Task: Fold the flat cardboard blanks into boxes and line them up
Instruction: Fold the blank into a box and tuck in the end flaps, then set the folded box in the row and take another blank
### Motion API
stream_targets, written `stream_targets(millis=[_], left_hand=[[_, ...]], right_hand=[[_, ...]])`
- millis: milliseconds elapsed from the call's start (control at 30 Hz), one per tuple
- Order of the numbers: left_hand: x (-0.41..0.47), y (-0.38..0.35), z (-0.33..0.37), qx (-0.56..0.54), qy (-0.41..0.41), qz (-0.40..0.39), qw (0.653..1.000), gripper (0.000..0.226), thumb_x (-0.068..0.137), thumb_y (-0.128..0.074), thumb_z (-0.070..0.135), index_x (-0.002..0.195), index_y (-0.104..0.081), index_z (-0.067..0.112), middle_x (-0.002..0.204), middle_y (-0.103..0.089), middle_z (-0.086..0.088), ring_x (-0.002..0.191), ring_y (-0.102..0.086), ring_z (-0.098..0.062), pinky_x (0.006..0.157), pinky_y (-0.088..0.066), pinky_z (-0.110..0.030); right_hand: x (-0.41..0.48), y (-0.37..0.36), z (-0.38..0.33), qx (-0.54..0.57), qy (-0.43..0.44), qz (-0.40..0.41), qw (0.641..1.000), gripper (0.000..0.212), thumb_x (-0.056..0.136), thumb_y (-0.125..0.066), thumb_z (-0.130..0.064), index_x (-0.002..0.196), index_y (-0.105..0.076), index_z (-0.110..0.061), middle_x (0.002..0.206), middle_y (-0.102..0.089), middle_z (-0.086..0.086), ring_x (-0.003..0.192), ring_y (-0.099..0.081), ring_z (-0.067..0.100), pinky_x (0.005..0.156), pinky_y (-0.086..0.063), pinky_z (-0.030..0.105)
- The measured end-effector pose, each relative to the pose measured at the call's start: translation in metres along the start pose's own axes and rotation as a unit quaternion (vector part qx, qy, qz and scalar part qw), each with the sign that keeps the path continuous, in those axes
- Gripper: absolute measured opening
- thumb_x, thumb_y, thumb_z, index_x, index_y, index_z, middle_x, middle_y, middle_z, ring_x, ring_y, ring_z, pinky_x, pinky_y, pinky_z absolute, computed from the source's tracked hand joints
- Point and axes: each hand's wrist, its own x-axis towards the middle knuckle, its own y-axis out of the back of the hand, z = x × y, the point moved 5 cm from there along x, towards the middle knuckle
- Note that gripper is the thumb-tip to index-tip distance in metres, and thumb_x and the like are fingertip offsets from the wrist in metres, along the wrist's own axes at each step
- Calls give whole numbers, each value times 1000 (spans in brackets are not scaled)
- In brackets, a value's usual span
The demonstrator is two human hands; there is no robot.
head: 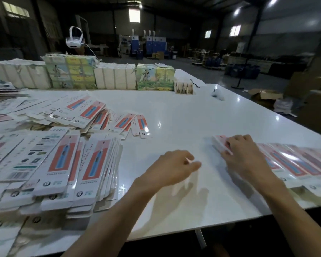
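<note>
The right hand (243, 154) has its fingers curled round the newest box (220, 142), at the left end of the row (293, 164) on the counter (174, 112). I'd butt it snug and square. The left hand (172, 164) hangs loosely curled, seemingly empty.

White table (174, 112) under blanks (93, 164), boxes (295, 164)
</note>
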Motion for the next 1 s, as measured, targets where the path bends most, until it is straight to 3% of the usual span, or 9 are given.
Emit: stream_targets(millis=[67,267,367,500,600,700,800,867,1000], left_hand=[[-15,-8,2,88,-16,-8,996,46,102,-56,55,140,-63,31,134,-64,8,125,-57,-16,100,-47,-35],[-39,-22,-4,212,-61,3,975,46,107,-49,44,147,-54,23,151,-48,3,136,-40,-23,111,-40,-42],[-44,-16,-7,168,-62,9,984,42,106,-51,42,144,-58,28,148,-51,7,134,-42,-18,111,-41,-40],[-43,23,-9,122,-40,61,990,32,106,-56,46,135,-64,36,134,-62,9,123,-55,-13,104,-48,-39],[-41,80,-19,174,44,172,969,26,108,-58,34,128,-70,24,122,-72,1,106,-68,-17,93,-57,-36],[-47,130,-50,261,189,234,917,27,108,-55,28,121,-70,10,115,-72,-10,99,-69,-27,78,-50,-34],[-61,150,-81,298,292,214,883,30,107,-56,34,115,-69,9,112,-67,-11,96,-62,-25,75,-47,-36],[-64,149,-96,322,327,178,871,37,105,-56,45,120,-65,12,130,-60,-12,117,-55,-30,89,-48,-42],[-62,140,-112,305,343,127,879,56,99,-59,61,128,-59,14,138,-52,-13,130,-45,-30,90,-41,-41]], right_hand=[[-7,-5,16,-113,-22,6,993,27,105,-49,-31,122,-62,-16,125,-61,4,112,-50,23,101,-44,42],[-21,-3,55,-215,-67,-11,974,32,104,-45,-38,126,-61,-20,125,-56,4,113,-52,24,98,-46,40],[-13,1,53,-175,-93,16,980,24,99,-61,-26,116,-65,-10,114,-57,12,108,-52,34,93,-47,46],[27,9,0,-104,-10,41,994,23,104,-56,-34,118,-64,-18,115,-64,4,105,-61,26,89,-51,39],[52,10,-49,13,64,74,995,21,106,-52,-34,104,-65,-18,100,-70,2,86,-67,26,76,-57,39],[67,-1,-87,64,111,78,989,20,105,-51,-24,91,-60,-13,86,-68,3,73,-63,28,66,-54,39],[66,-29,-103,89,115,59,988,18,102,-51,-20,86,-57,-13,81,-65,1,74,-61,30,64,-50,38],[64,-47,-104,116,130,43,984,18,99,-53,-18,82,-57,-16,77,-62,-3,71,-60,26,63,-48,36],[69,-61,-96,148,149,29,977,16,96,-53,-19,81,-58,-20,78,-62,-5,71,-59,23,64,-49,35]])
